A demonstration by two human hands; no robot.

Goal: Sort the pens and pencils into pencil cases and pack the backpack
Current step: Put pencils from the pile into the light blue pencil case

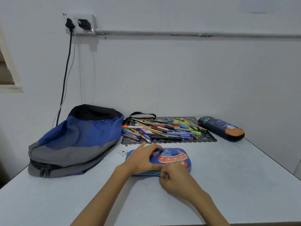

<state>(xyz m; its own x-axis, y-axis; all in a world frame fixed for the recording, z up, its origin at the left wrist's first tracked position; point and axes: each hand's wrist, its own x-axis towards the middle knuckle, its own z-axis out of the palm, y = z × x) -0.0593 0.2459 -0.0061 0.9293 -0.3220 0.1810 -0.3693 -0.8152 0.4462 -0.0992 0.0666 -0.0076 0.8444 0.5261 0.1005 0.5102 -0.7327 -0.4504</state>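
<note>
The right hand [172,176] is clenched at the near edge of the blue pencil case [172,158]. Its fingertips are pinched on what is taken to be the zip pull [160,176], though the pull is too small to be made out clearly. The left hand [143,159] is laid with relaxed fingers over the case's left end, and the case is pressed onto the surface [228,185]. The case is a moulded, hard-looking shell with rounded corners and a raised flying-saucer design in red and blue. It appears closed, so the task is judged to be at its very start, with the first case only now being opened.

Nothing is seen to have been sorted. Just beyond the case, the pens and pencils [162,129] are heaped in one mixed pile of slim capped plastic barrels and painted wooden shafts. The pile lies on a black mat [206,139] with a lacy scalloped border. Right of the mat, the second pencil case [223,128] lies shut; it is a long, rounded navy shell with an orange end. At the left, the backpack [73,141] lies slumped. It is made of soft blue, grey and black fabric, its zip pulls are drawn together at the near corner, and it is judged unfilled. Both cases have yet to be filled, closed and packed.
</note>
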